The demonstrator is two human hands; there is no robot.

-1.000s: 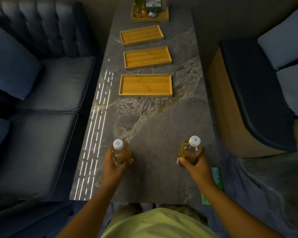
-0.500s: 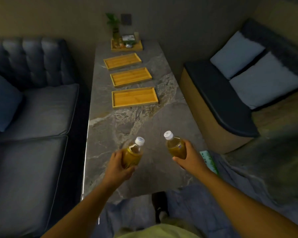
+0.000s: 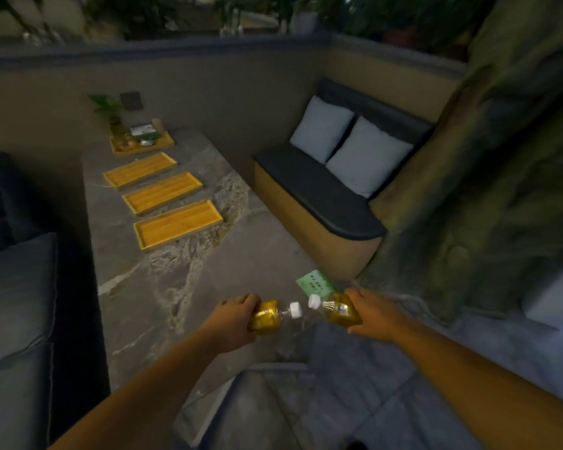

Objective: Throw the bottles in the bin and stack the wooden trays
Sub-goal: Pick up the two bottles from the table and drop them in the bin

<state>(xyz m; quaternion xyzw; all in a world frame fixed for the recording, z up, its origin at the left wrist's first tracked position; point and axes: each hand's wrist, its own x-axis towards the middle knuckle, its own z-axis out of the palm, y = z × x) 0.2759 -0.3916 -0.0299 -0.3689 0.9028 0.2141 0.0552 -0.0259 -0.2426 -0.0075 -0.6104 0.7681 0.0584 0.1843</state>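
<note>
My left hand [image 3: 233, 323] grips a bottle of amber liquid [image 3: 270, 315] with a white cap, tipped on its side so the cap points right. My right hand [image 3: 372, 315] grips a second amber bottle [image 3: 337, 308], tilted with its white cap pointing left. The two caps nearly meet above the near right corner of the marble table [image 3: 163, 287]. Three empty wooden trays lie in a row along the table: near [image 3: 178, 224], middle [image 3: 163, 192], far [image 3: 140, 169]. No bin is in view.
A fourth wooden tray [image 3: 142, 145] holding a plant and small items sits at the table's far end. A dark sofa [image 3: 13, 303] runs along the left. A bench with two pale cushions [image 3: 345, 147] stands at right, beside a rock wall [image 3: 501, 190]. A green card [image 3: 314, 282] lies by the table corner.
Both bottles have been lifted off the table and tipped sideways toward each other. My view has swung up and to the right, away from the table.
</note>
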